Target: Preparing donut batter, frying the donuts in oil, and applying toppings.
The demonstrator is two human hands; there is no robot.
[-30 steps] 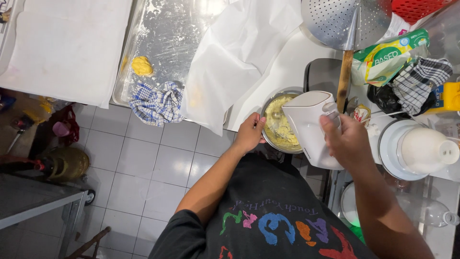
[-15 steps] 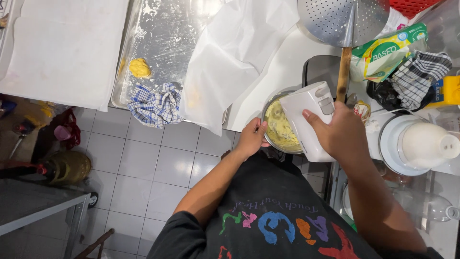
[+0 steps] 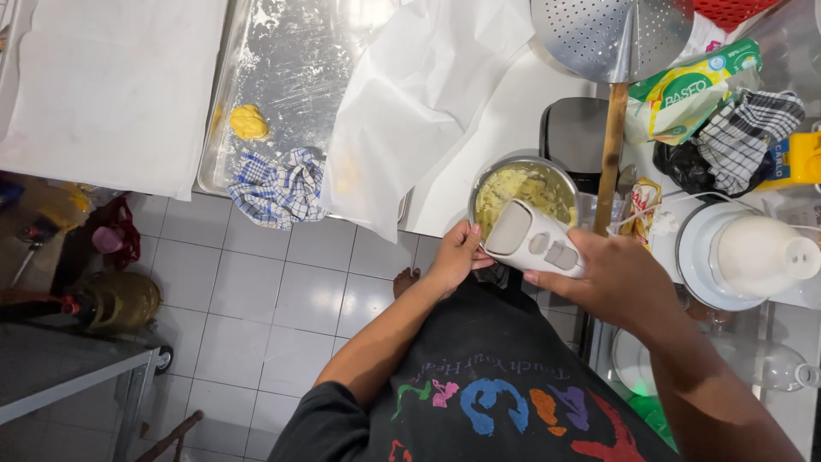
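Mixing step: right hand [image 3: 620, 278] is clamping fingers round the mixer [image 3: 534, 241] over the bowl [image 3: 523, 186] at the counter edge; left hand [image 3: 457, 255], fingers curled, is bracing the rim. Next calls for steady bowl grip.

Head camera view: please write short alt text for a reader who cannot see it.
A right hand holds a white hand mixer over a metal bowl of yellow batter, while the left hand steadies the rim.

A round metal mixing bowl [image 3: 523, 190] sits at the counter edge, white plastic hand mixer [image 3: 536, 241] over it; creased white parchment sheet [image 3: 419, 103] and checked cloth [image 3: 278, 186] lie left.
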